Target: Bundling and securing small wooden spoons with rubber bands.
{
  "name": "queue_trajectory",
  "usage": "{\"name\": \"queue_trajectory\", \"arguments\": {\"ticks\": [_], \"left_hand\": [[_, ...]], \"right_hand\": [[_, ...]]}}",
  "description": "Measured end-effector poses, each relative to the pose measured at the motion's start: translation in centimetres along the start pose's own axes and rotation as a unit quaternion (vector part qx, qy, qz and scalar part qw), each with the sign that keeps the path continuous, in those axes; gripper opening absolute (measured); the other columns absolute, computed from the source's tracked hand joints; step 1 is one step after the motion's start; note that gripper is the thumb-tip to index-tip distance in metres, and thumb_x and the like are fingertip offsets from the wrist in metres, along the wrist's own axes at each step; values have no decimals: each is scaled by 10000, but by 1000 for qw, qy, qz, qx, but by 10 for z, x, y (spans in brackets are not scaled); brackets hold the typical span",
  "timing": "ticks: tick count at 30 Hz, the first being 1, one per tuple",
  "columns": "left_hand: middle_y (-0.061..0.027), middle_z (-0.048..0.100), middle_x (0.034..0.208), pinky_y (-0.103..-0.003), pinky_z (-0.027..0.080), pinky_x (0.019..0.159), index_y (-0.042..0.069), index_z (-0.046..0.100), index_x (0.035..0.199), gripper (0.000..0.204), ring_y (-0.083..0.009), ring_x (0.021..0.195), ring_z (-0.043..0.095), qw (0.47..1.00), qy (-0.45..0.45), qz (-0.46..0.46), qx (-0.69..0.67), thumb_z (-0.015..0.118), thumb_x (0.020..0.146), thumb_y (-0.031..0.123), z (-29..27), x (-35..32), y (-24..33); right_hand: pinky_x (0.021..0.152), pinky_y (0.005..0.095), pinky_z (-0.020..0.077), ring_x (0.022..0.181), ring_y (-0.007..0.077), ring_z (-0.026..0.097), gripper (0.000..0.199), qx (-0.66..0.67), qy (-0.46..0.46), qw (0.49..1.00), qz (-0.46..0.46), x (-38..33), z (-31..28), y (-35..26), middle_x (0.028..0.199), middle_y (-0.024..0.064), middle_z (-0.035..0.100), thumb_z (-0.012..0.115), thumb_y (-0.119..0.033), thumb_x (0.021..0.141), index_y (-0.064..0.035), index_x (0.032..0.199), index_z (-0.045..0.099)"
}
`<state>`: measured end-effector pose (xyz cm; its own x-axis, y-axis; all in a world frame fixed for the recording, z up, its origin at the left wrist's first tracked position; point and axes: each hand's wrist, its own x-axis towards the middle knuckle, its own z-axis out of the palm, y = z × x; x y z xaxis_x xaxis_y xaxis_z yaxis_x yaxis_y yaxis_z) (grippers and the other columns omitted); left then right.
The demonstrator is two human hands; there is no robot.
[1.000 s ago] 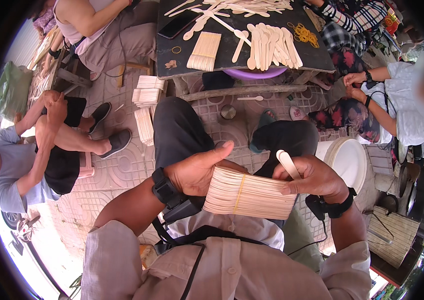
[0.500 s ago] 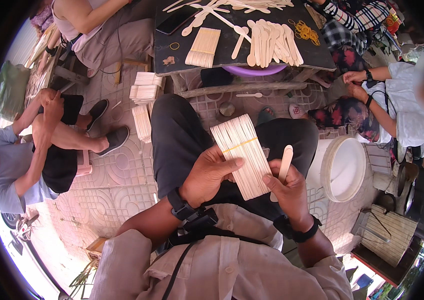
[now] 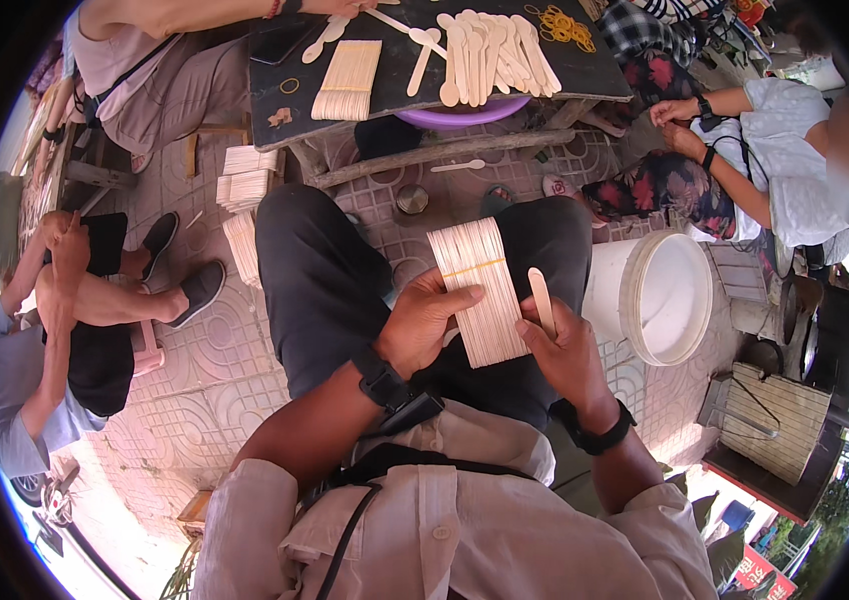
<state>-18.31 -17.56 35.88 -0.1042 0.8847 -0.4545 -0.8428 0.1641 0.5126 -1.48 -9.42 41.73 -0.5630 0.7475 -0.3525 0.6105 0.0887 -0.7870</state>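
Observation:
A bundle of thin flat wooden sticks (image 3: 485, 315) is held up over my lap, a yellow rubber band around its upper part. My left hand (image 3: 423, 325) grips its left side, thumb across the front and fingers behind. My right hand (image 3: 573, 352) is closed around a loose wooden spoon (image 3: 542, 300), whose rounded end points up. The right thumb touches the bundle's lower right edge. The lower end of the spoon is hidden by the fingers.
Ahead stands a dark low table (image 3: 395, 85) with a banded bundle (image 3: 347, 80), loose wooden spoons (image 3: 490, 55) and yellow rubber bands (image 3: 562, 28). More bundles (image 3: 248, 180) are stacked on the floor. A white bucket (image 3: 635, 300) is at my right. People sit on both sides.
The view has shifted, so the table and people appear farther left and higher. Both hands keep their holds, with the bundle turned more upright. A person's arm now reaches over the table's far left.

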Motion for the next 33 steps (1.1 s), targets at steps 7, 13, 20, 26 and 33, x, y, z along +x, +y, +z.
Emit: {"name": "queue_trajectory", "arguments": {"ticks": [7, 13, 20, 26, 33], "left_hand": [[-105, 634, 1042, -306, 474, 858, -27, 575, 1093, 264, -173, 931, 619, 997, 22, -31, 67, 602, 832, 7, 8, 29, -29], [-97, 636, 1036, -300, 474, 845, -19, 574, 1091, 271, -173, 919, 619, 995, 25, -19, 94, 612, 827, 25, 5, 32, -34], [-99, 641, 1023, -291, 473, 832, -20, 578, 1080, 264, -161, 908, 619, 996, 29, -8, 82, 613, 821, 18, 8, 28, -35], [-96, 644, 1013, -293, 475, 826, -17, 579, 1075, 259, -158, 898, 619, 996, 28, -14, 87, 615, 821, 19, 8, 28, -36], [-89, 644, 1010, -292, 478, 821, -14, 581, 1071, 255, -150, 889, 619, 995, 28, 1, 95, 620, 820, 16, 11, 26, -39]], "right_hand": [[595, 437, 476, 701, 424, 588, 160, -110, 58, 992, -38, -14, -12, 23, 750, 253, 586, 535, -131, 889, 22, 922, 502], [594, 473, 465, 680, 423, 577, 115, -209, -5, 976, -59, -17, -10, 17, 727, 236, 571, 482, -98, 885, 6, 835, 477], [610, 472, 466, 684, 411, 576, 117, -233, -1, 971, -62, -14, -6, 14, 725, 227, 568, 491, -95, 869, 1, 803, 491], [613, 475, 473, 677, 409, 583, 112, -254, 1, 965, -64, -13, -4, 17, 711, 224, 576, 489, -87, 857, -3, 785, 503], [597, 470, 488, 661, 408, 594, 70, -294, -11, 954, -56, -9, -5, 11, 688, 226, 578, 489, -53, 808, 8, 779, 506]]}}
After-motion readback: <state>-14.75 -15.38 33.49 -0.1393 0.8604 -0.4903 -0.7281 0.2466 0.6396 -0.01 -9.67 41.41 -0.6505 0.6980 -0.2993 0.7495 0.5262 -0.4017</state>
